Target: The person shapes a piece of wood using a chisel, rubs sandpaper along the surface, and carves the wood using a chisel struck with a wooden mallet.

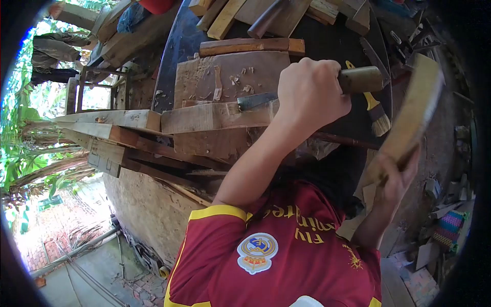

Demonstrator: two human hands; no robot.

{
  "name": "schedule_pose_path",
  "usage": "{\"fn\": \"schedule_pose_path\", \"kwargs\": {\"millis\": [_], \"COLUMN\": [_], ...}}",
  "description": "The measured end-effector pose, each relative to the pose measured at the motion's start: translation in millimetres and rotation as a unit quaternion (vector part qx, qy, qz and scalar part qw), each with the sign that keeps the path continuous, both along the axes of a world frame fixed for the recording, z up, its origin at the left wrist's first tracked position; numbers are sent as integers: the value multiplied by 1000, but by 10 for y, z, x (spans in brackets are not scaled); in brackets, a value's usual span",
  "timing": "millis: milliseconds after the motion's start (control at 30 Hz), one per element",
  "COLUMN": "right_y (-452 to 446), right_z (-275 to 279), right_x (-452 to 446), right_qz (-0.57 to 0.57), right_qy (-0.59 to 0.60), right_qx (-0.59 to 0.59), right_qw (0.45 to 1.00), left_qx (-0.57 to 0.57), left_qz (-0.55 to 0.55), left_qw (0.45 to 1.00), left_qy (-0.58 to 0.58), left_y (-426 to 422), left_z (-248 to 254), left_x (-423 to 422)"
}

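My left hand [312,89] is wrapped round the handle of a chisel [255,101], the handle's butt showing to its right. The flat metal blade points left and lies at the upper edge of a wooden beam [215,117]; whether it cuts in I cannot tell. My right hand [396,174] grips the lower end of a long, flat wooden bar [417,105], raised to the right of the chisel handle and slightly blurred. Under the beam is a broad wooden block [192,82] with shavings on it.
A paintbrush [378,117] with a yellow handle and a saw [373,56] lie on the dark tabletop [337,48]. Wood offcuts [225,20] are piled at the back. Several timbers [112,120] jut out left. A person [56,53] stands at the far left.
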State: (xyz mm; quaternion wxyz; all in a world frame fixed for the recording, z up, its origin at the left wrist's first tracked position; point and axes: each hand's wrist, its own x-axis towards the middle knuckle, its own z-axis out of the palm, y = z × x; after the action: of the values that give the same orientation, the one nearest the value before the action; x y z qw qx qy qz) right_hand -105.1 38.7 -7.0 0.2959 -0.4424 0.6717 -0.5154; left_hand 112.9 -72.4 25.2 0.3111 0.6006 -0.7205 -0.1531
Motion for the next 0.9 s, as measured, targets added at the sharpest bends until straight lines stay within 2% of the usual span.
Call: {"fn": "schedule_pose_path", "kwargs": {"millis": [33,67,100,133,167,200,267,400,567,700,800,900], "right_y": [-36,-64,-6,66,84,105,124,101,164,240,289,268], "right_z": [67,-29,-123,-204,-240,-229,-279,-216,-123,10,167,400], "right_x": [45,76,81,64,41,53,92,94,59,-39,-180,-340], "right_qz": [-33,-81,-16,50,117,130,115,92,78,76,26,17], "right_qy": [-124,-156,-24,110,242,168,115,-28,-23,-10,55,-8], "right_qx": [-14,-29,-17,-4,8,72,96,40,5,-10,-59,-151], "right_qw": [992,984,999,993,963,975,982,995,997,997,996,988], "left_qx": [0,-1,-11,-22,-35,-39,-51,-82,-39,-55,-56,-62], "left_qz": [-1,-3,-6,-8,-8,-2,8,-42,-163,-149,-136,-132], "left_qw": [1000,1000,1000,999,999,999,999,996,982,981,980,970], "left_qy": [-6,-13,-20,-25,-29,-16,10,12,81,110,137,193], "left_y": [-2,-10,6,25,24,30,-4,108,306,302,294,250], "left_z": [-15,-24,-35,-43,-42,-40,-16,36,174,105,165,232], "left_x": [-8,-14,-9,-1,6,15,35,-14,-67,-56,-7,87]}}
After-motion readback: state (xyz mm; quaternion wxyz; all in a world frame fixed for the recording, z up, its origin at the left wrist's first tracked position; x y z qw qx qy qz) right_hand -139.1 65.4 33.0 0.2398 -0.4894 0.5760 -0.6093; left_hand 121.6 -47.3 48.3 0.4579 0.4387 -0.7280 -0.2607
